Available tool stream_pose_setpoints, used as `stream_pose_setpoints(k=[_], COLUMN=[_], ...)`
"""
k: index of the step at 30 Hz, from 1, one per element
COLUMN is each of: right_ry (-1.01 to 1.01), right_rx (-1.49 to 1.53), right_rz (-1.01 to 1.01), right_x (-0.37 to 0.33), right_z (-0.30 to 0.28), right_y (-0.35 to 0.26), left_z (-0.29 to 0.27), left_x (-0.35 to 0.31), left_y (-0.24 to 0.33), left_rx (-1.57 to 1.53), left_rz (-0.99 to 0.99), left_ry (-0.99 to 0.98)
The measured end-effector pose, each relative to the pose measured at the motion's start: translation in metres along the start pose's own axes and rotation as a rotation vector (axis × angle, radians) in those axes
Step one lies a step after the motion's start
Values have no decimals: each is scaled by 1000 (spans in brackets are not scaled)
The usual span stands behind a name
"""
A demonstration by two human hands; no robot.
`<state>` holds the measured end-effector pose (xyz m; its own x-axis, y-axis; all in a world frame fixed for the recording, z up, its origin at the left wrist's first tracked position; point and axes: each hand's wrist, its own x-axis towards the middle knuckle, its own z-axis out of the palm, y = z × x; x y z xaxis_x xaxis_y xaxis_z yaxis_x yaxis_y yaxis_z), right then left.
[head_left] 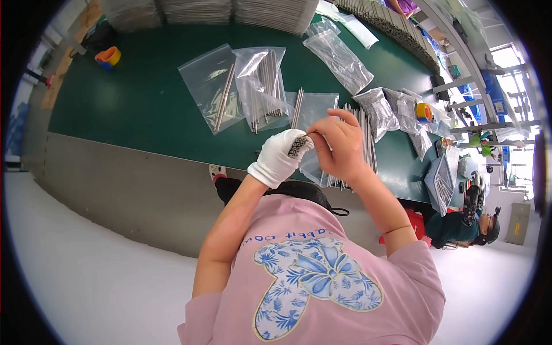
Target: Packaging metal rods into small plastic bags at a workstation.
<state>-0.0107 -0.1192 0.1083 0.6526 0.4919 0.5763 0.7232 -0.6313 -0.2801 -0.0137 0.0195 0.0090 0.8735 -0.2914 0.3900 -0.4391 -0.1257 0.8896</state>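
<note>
My left hand, in a white glove, is closed round a tight cluster of small grey metal pieces with roundish ends. Whether these are short parts or rods seen end-on, I cannot tell. My bare right hand touches the cluster's edge, thumb and forefinger pinched together; what lies between them is too small to make out. Beyond the hands, thin metal rods lie on a clear plastic bag. More rods are spread beside my right hand. Two clear bags with rods lie further left.
The green table carries filled bags of small grey parts, a yellow tape roll and an orange-and-blue tape roll. Stacked packs line the far edge. A blue tray and a seated person are at right.
</note>
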Motion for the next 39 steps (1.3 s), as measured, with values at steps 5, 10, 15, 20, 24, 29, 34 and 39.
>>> stream_pose_setpoints(k=[5, 10, 15, 20, 24, 29, 34, 39], right_ry=[-33, -14, -18, -4, -7, 48, 65, 166], right_rx=[14, 17, 20, 41, 15, 43, 73, 159], right_rz=[28, 14, 2, 7, 10, 34, 13, 28], right_x=[-5, -5, -6, -7, -8, -4, 1, 11], right_z=[6, 5, 8, 9, 9, 2, 1, -13], right_y=[5, 4, 6, 8, 6, 3, 1, -8], left_z=[2, 1, 2, 4, 5, 5, 6, 6], left_x=[0, 0, 0, 1, 0, -1, 1, 1], left_y=[-3, -3, -3, -4, -4, 0, -5, -4], left_rx=[1, 14, 24, 28, 47, 39, 54, 33], left_rz=[-19, -26, 20, 31, 12, -33, 38, 23], left_ry=[16, 5, 28, 58, 60, 49, 88, 67])
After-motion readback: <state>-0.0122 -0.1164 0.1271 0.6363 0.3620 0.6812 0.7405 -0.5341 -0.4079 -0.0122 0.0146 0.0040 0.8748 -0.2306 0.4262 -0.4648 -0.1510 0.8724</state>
